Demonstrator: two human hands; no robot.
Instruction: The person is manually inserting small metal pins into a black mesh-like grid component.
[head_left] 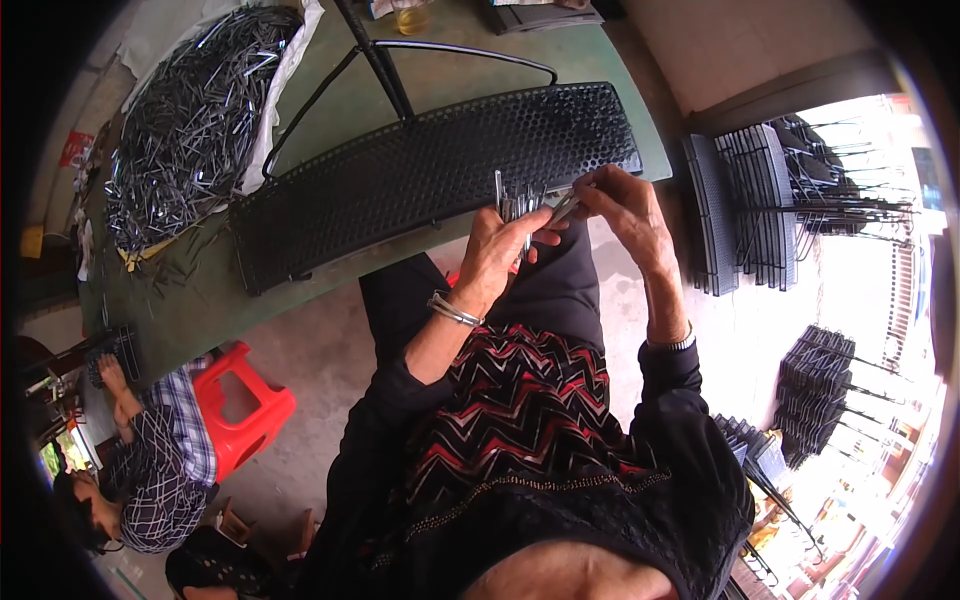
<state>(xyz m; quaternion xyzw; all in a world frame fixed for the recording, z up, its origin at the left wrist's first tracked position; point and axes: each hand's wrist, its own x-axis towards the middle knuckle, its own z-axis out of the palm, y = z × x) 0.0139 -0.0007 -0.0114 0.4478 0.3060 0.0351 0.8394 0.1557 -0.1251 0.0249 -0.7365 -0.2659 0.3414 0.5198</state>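
Note:
My left hand (487, 252) is closed around a bundle of thin, shiny metal strips (516, 206), which stick up above its fingers. Close by on the right, the fingers of my right hand (630, 218) pinch a slim grey metal strip (564, 208) that points toward the bundle. How many strips each hand has is too small to tell. Just beyond both hands a long black perforated metal rack (430, 160) lies along the table's near edge, with black bars rising from its far side.
A large heap of similar dark strips (200, 120) lies in a white sack on the green table (330, 75). A red stool (245, 410) and another seated person (165, 470) are at the lower left. Black mesh racks (745, 205) and stacked wire frames (815, 395) stand at the right.

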